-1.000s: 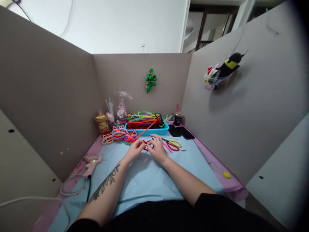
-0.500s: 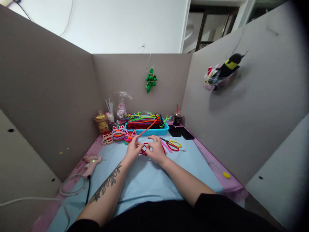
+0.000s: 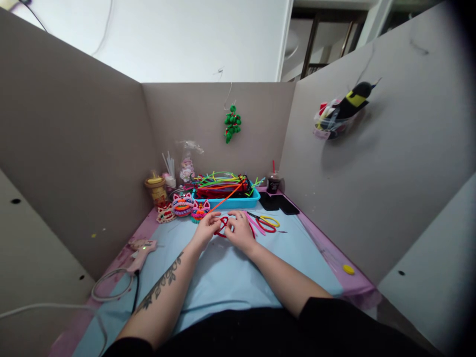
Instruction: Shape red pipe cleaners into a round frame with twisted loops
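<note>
Over the bench [image 3: 275,272], red loops [image 3: 223,227] are pinched by left hand [image 3: 207,231] and right hand [image 3: 240,231]: already bent, apparently unfinished.

A thin red strand [image 3: 223,226], bent into crossing loops, sits below the frame's centre, slightly left, partly hidden.

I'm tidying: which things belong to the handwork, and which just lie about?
Job, apparently: looped red strand between left hand and right hand; likely also colourful strands, blue tray, scissors, glue gun.

Lying about, seemingly: dark drink cup, yellow disc, brown cup.
</note>
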